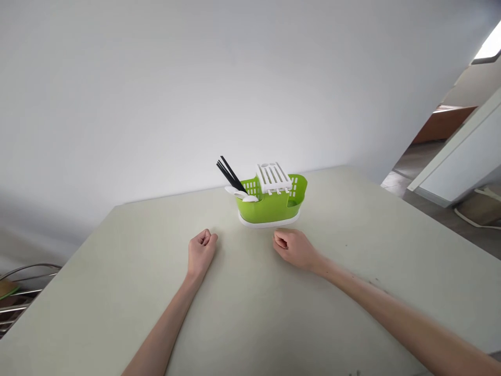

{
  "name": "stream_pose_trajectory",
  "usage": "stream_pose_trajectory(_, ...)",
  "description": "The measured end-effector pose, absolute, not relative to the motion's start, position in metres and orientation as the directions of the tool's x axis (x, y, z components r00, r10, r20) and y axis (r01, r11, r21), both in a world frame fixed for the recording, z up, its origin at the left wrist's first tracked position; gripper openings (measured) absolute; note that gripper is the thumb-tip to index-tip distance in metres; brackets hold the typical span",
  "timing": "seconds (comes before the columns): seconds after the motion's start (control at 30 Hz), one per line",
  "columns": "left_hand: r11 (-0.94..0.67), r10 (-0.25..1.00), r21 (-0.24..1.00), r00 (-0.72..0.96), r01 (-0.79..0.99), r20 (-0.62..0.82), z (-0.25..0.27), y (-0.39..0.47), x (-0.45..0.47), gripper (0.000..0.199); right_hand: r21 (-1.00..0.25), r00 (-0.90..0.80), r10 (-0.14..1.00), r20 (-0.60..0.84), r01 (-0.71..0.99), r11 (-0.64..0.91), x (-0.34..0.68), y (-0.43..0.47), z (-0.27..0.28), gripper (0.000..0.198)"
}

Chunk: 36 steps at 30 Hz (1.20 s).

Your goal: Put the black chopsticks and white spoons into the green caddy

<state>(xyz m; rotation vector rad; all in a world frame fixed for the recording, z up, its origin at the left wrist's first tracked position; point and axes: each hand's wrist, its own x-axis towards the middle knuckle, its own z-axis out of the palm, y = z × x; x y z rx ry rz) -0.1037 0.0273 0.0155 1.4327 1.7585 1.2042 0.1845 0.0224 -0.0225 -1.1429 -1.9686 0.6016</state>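
Observation:
A green plastic cutlery holder (270, 206) with a white base stands on the pale table (117, 292) near the far edge. A white slotted insert (273, 176) sits on top of it. Black chopsticks (230, 174) and white spoons (241, 195) lean out of its left compartment. My left hand (201, 250) rests on the table as a closed fist, a little in front and left of the holder. My right hand (294, 247) lies fisted just in front of the holder's base, holding nothing.
A plain white wall rises behind the table. A metal wire rack (23, 292) shows past the table's left edge. To the right, beyond the table edge, are a floor, a white panel (457, 151) and a doorway.

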Motion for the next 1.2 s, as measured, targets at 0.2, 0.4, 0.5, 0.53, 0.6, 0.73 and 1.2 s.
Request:
stream_pose_trajectory(0.2, 0.000, 0.968, 0.900, -0.226, 0.435, 0.110, 0.016, 0.027, -0.104, 0.036, -0.837, -0.134, 0.936, 0.327, 0.420, 0.352, 0.175, 0.034, -0.030, 0.040)
stream_pose_trajectory(0.4, 0.021, 0.969, 0.894, -0.228, 0.448, 0.091, 0.018, 0.026, -0.103, 0.036, -0.856, 0.171, 0.888, 0.426, 0.393, 0.335, 0.182, 0.023, -0.028, 0.026)
stream_pose_trajectory(0.5, 0.025, 0.972, 0.889, -0.220, 0.457, 0.086, 0.016, 0.027, -0.104, 0.037, -0.773, 0.225, 0.789, 0.571, 0.471, 0.425, 0.190, 0.017, -0.023, 0.027)
stream_pose_trajectory(0.53, 0.025, 0.972, 0.887, -0.218, 0.461, 0.085, 0.015, 0.028, -0.105, 0.037, -0.741, 0.199, 0.780, 0.593, 0.514, 0.432, 0.193, 0.017, -0.022, 0.039)
stream_pose_trajectory(0.6, 0.029, 0.972, 0.882, -0.217, 0.470, 0.084, 0.013, 0.029, -0.105, 0.037, -0.684, 0.138, 0.791, 0.596, 0.604, 0.410, 0.200, 0.020, -0.018, 0.054)
stream_pose_trajectory(0.73, 0.032, 0.973, 0.871, -0.215, 0.490, 0.086, 0.012, 0.030, -0.106, 0.036, -0.527, 0.035, 0.821, 0.569, 0.782, 0.333, 0.211, 0.034, -0.013, 0.056)
stream_pose_trajectory(1.2, -0.006, 0.978, 0.851, -0.174, 0.526, 0.114, 0.013, 0.029, -0.104, 0.037, -0.279, -0.074, 0.890, 0.449, 0.935, 0.218, 0.239, 0.055, -0.016, 0.059)
